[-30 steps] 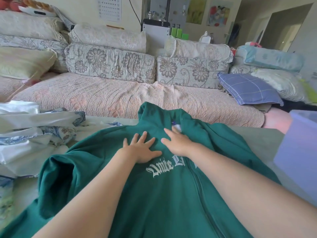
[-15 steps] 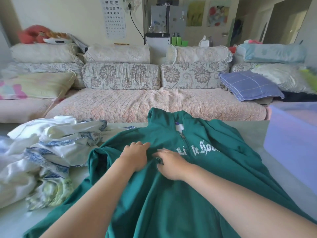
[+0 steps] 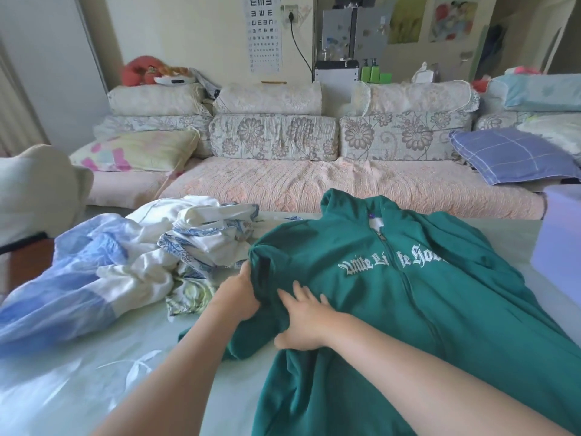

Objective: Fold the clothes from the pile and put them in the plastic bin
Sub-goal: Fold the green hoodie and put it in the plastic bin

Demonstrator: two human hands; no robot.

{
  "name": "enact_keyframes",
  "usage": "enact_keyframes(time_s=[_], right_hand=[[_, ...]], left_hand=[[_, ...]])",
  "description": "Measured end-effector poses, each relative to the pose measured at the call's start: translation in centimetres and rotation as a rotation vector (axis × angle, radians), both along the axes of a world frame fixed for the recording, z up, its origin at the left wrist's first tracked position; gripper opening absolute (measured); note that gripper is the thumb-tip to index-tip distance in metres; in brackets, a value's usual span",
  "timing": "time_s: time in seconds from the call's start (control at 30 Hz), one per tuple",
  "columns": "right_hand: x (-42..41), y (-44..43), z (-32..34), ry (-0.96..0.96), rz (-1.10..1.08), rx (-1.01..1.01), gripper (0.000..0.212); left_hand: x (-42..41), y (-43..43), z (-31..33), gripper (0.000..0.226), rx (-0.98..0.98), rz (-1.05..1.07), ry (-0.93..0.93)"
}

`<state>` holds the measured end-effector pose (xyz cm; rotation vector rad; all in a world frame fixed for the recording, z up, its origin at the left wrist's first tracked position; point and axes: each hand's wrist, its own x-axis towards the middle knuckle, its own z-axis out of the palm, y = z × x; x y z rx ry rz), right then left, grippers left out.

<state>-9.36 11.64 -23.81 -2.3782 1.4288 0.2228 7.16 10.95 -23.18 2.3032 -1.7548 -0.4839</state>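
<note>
A green zip-up jacket (image 3: 408, 294) with white lettering lies front up on the pale table (image 3: 94, 372), collar toward the sofa. My left hand (image 3: 240, 294) grips the jacket's left shoulder edge, its fingers tucked under the fabric. My right hand (image 3: 306, 319) lies on the green cloth just beside it, fingers spread and fairly straight. The pile of clothes (image 3: 141, 265), white, blue and patterned, sits to the left of the jacket. The translucent plastic bin (image 3: 559, 247) stands at the table's right edge, partly cut off.
A long sofa (image 3: 314, 184) with floral cushions runs behind the table. A blue checked pillow (image 3: 512, 155) lies at its right end. A pale rounded object (image 3: 34, 190) sits at the far left edge.
Both hands slid from the jacket's chest to its left shoulder, and my left hand took hold of the fabric edge there. The view turned left, showing more of the pile.
</note>
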Motion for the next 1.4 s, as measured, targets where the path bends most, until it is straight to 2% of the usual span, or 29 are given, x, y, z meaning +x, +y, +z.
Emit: enact_keyframes(time_s=[0.1, 0.17, 0.23, 0.27, 0.33, 0.37, 0.43, 0.5, 0.63, 0.67, 0.73, 0.8, 0.83, 0.9, 0.93, 0.97, 1.03, 1.1, 1.17, 1.23, 1.33, 1.4], right_hand=[[0.0, 0.3, 0.4, -0.064, -0.031, 0.007, 0.087], [-0.3, 0.2, 0.8, -0.151, -0.077, 0.035, 0.079], [-0.5, 0.0, 0.9, -0.232, -0.123, 0.044, 0.076], [-0.6, -0.1, 0.9, -0.257, -0.137, 0.042, 0.077], [-0.6, -0.4, 0.6, -0.274, -0.149, 0.036, 0.077], [-0.6, -0.4, 0.5, -0.275, -0.15, 0.035, 0.077], [-0.4, -0.3, 0.3, -0.277, -0.148, 0.027, 0.077], [-0.3, -0.1, 0.2, -0.302, -0.148, 0.012, 0.075], [-0.5, -0.2, 0.5, -0.386, -0.162, -0.048, 0.071], [-0.5, -0.2, 0.6, -0.402, -0.165, -0.061, 0.072], [-0.3, -0.4, 0.7, -0.424, -0.161, -0.066, 0.073], [0.3, -0.6, 0.5, -0.431, -0.162, -0.043, 0.074], [0.7, -0.7, 0.4, -0.431, -0.168, -0.025, 0.074], [1.6, -0.9, 0.0, -0.451, -0.186, 0.011, 0.072], [2.0, -0.9, 0.0, -0.468, -0.197, 0.031, 0.07], [2.3, -0.8, 0.0, -0.488, -0.203, 0.055, 0.067], [2.3, -0.6, 0.1, -0.521, -0.183, 0.106, 0.064], [1.5, -0.1, 0.5, -0.543, -0.164, 0.148, 0.065], [0.0, 0.3, 1.0, -0.568, -0.169, 0.161, 0.059], [-1.8, 0.6, 1.3, -0.55, -0.181, 0.062, 0.051], [-5.0, 1.2, 1.7, -0.278, -0.189, -0.181, 0.05], [-7.5, 1.8, 1.6, -0.121, -0.246, -0.149, 0.055]], left_hand=[[1.3, 0.1, 0.4, 0.05, -0.106, -0.094, -0.06], [2.5, 0.0, 0.7, 0.037, -0.089, -0.121, -0.176], [3.4, 0.3, 0.7, 0.029, -0.032, -0.113, -0.181], [3.7, 0.5, 0.5, 0.036, 0.022, -0.096, -0.194], [3.8, 0.8, 0.2, 0.067, 0.122, -0.105, -0.205], [3.9, 0.6, 0.0, 0.071, 0.131, -0.11, -0.168], [3.6, 0.5, 0.1, 0.053, 0.12, -0.13, -0.037], [3.5, 0.6, 0.3, 0.035, 0.031, -0.13, -0.031], [5.9, 0.6, 3.1, 0.025, -0.482, 0.296, -0.201], [7.0, 0.7, 4.1, 0.026, -0.513, 0.367, -0.315], [8.4, 0.7, 4.7, 0.034, -0.405, 0.437, -0.533], [8.1, 0.6, 4.1, 0.049, -0.314, 0.358, -0.58], [7.3, 0.6, 3.9, 0.056, -0.328, 0.244, -0.567], [5.5, 0.0, 3.2, 0.065, -0.433, -0.094, -0.495], [4.5, -0.2, 2.9, 0.067, -0.433, -0.26, -0.414], [3.8, -0.4, 2.5, 0.068, -0.35, -0.37, -0.344], [3.6, -0.8, 0.9, 0.065, -0.047, -0.384, -0.292], [4.2, -0.8, -0.5, 0.062, 0.255, -0.271, -0.382], [4.7, -0.6, -0.5, 0.064, 0.371, -0.169, -0.442], [3.7, -0.3, 0.6, 0.061, 0.324, -0.118, -0.48], [-0.1, 0.7, 2.8, 0.051, 0.049, -0.194, -0.537], [-3.8, 1.4, 4.0, 0.046, -0.096, -0.336, -0.384]])
